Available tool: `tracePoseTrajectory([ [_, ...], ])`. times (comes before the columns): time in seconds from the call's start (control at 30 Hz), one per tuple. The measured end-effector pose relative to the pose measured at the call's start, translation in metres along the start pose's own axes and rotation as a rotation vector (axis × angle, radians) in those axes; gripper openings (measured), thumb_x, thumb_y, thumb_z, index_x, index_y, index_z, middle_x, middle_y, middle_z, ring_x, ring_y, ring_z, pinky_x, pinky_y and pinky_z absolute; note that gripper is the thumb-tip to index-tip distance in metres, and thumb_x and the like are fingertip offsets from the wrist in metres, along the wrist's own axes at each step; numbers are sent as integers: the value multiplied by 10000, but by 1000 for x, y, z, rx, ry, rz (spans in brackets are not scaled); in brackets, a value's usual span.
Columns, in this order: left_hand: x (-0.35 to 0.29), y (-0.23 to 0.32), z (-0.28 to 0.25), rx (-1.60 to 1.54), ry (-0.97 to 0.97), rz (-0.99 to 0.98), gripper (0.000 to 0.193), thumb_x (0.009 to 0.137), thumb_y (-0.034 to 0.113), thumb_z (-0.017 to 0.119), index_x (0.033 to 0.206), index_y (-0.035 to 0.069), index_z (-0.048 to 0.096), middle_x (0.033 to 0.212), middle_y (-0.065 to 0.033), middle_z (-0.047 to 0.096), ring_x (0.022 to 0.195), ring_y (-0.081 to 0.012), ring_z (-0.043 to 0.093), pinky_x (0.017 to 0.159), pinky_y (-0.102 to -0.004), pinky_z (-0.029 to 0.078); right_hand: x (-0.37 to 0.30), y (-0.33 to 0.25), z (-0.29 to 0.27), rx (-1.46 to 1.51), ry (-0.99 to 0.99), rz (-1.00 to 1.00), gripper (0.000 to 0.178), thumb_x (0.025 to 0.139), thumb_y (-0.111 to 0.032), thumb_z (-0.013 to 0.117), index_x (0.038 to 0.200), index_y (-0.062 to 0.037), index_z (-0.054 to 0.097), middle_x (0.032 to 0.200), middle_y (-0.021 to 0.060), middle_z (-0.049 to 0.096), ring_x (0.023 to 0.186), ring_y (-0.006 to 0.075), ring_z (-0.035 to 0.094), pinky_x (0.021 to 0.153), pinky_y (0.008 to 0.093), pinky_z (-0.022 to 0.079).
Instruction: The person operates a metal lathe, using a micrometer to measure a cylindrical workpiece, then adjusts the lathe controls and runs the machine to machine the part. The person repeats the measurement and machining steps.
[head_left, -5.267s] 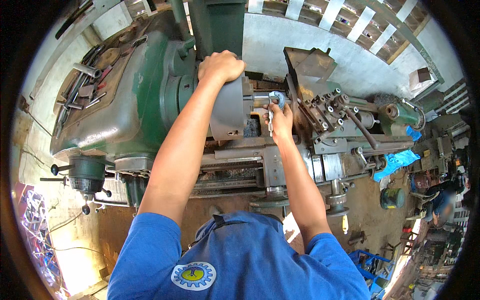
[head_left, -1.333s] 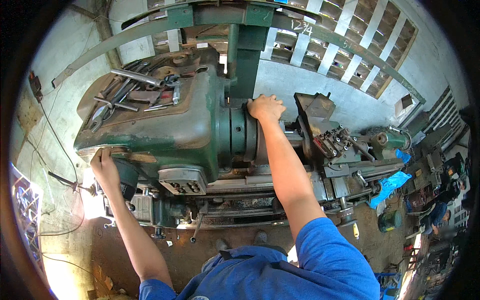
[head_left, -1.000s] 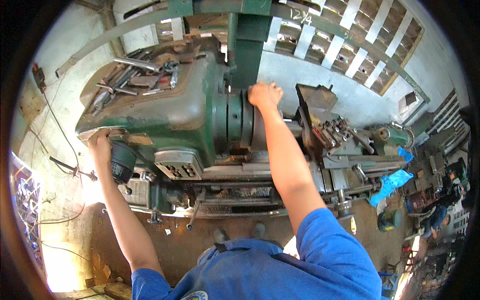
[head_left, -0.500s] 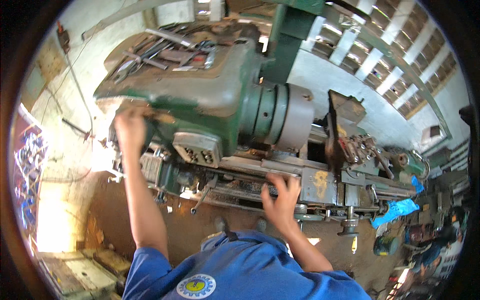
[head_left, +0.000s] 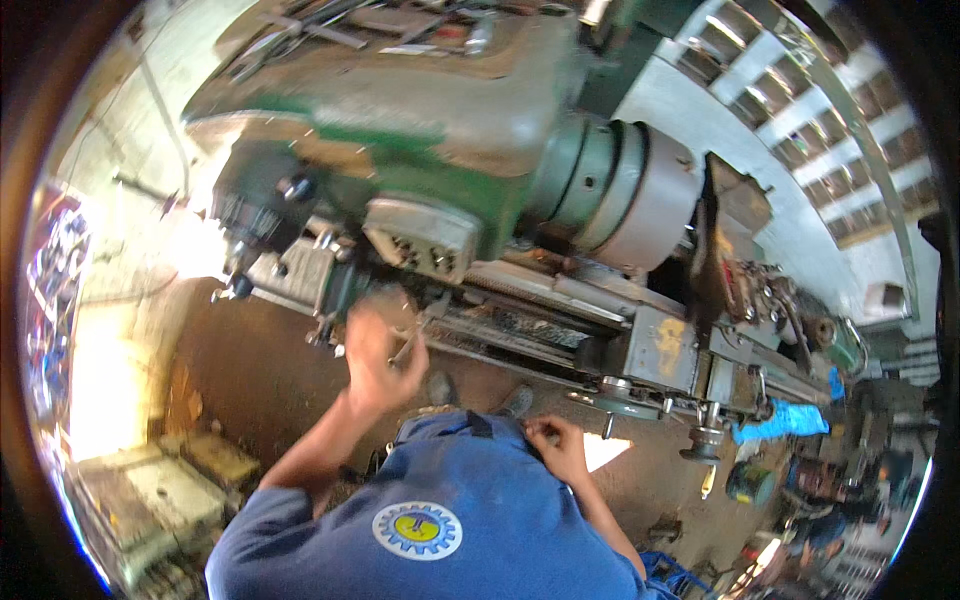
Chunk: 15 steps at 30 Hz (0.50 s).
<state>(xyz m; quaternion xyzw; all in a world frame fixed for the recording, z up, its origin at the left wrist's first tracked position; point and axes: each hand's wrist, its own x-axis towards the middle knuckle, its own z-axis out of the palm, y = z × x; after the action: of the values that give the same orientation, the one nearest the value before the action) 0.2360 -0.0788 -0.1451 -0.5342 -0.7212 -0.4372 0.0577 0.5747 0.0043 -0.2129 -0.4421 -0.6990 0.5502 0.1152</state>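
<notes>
From where I stand, the left hand (head_left: pixel 382 345) is a blur at the thin lever (head_left: pixel 405 349) on the green machine's (head_left: pixel 460 130) near side; I can't tell whether it grips. The right hand (head_left: pixel 562 448), fingers curled, grip unclear, is beside the blue shirt (head_left: pixel 490 520). Farther right sits a grey drum (head_left: pixel 660 200).

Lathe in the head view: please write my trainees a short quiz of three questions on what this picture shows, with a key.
1. True or false: the right hand is gripping the grey chuck.
2. Multiple choice: what colour is the crumpled sheet toward the right side of the picture? A: red. B: blue. C: yellow.
3. Fill in the missing word: loose tools lie on top of the worn green ____.

Key: 1. False; it is near the lower edge of the shirt. 2. B. 3. Headstock.
</notes>
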Motion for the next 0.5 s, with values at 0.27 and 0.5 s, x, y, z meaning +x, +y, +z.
tracePoseTrajectory([
  [0.27, -196, -187, 114, 439, -952, -732, 497, 871, 433, 735, 1141, 19, 681, 1042, -217, 717, 1103, -381, 658, 956, -491, 522, -56, 80, 22, -19, 174, 318, 189, 907, -72, 689, 1081, -15, 739, 968, 112, 765, 870, 170, 716, 832, 322, 568],
  [0.5, -170, -233, 177, 275, -1152, -1017, 475, 866, 402, 678, 1111, -3, 712, 1084, -244, 714, 1115, -384, 669, 961, -496, 525, -92, 118, 49, -7, 319, 445, 209, 866, -139, 695, 1043, -62, 774, 911, 124, 776, 850, 206, 745, 812, 356, 578],
])
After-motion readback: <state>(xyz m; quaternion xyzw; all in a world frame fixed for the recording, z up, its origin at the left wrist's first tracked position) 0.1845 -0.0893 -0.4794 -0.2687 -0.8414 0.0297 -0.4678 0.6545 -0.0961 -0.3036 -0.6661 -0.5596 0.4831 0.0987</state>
